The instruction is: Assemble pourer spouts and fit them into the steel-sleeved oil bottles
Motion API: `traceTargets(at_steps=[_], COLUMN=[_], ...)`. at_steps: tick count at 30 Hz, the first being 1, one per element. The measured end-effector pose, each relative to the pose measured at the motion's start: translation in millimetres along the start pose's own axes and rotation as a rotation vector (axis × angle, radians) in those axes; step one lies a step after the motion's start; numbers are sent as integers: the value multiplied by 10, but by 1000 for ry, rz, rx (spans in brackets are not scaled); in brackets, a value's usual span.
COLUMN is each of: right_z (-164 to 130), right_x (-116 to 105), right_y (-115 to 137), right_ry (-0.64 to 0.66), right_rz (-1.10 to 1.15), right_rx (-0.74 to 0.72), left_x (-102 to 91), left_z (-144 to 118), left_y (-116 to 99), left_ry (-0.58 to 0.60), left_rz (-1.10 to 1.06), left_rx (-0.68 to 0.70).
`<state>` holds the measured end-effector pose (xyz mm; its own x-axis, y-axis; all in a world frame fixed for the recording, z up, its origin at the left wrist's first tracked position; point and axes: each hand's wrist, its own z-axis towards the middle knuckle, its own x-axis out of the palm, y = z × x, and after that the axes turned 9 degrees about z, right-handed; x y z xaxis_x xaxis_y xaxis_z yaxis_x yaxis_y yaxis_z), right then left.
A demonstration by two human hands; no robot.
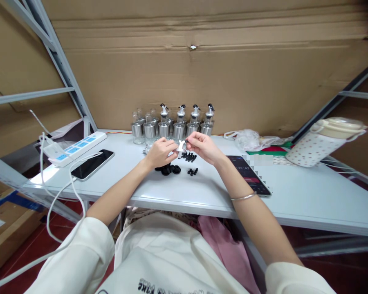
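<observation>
1. Step in hand, as judged from the pose: a small black piece [187, 141] is being worked at one arm of a white forked pourer head [181, 147]. Whether it is already seated on that arm cannot be told at this size.
2. Demand of the next move, again a judgement: the pourer head must be kept steady while the black piece is lined up squarely with the arm and pressed; a slanted push could make it slip.
3. Left hand [162, 152]: fingers drawn together in a narrow pinch on the pourer head, at its left side.
4. Right hand [203, 146]: thumb and fingertips nearly closed on the black piece, at the pourer head's upper right; the lower fingers curl loosely.
5. Position of the pourer head: between the two hands, above the grey tabletop [116, 190], in front of the bottles.
6. Loose parts below the hands: black discs [166, 169] near the left hand, slim black tubes [190, 157] just behind, and a small group of black stubs [192, 172] to the right of the discs.
7. Background: glass bottles with metal sleeves [149, 130] stand in rows; four carry upright pourer tops [164, 109] with black fittings, while others lack them.
</observation>
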<state>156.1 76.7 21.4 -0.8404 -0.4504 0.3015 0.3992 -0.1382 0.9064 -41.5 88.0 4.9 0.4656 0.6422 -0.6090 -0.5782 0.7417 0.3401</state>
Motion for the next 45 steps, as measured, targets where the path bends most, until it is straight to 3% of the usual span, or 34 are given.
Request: traceTargets(at_steps=[14, 18, 25, 31, 45], right_z=[7, 10, -2, 1, -6], right_x=[38, 47, 40, 50, 51], right_y=[-30, -35, -40, -37, -25], right_ry=[-20, -22, 72, 138, 197], right_rz=[-24, 37, 195, 246, 257], right_rx=[-18, 34, 223, 241, 229], left_x=[18, 18, 25, 13, 16], left_z=[-9, -10, -20, -15, -3], left_y=[2, 6, 18, 10, -30], left_ry=[23, 26, 43, 11, 72], left_rz=[12, 5, -15, -41, -64], left_rx=[17, 14, -23, -26, -47])
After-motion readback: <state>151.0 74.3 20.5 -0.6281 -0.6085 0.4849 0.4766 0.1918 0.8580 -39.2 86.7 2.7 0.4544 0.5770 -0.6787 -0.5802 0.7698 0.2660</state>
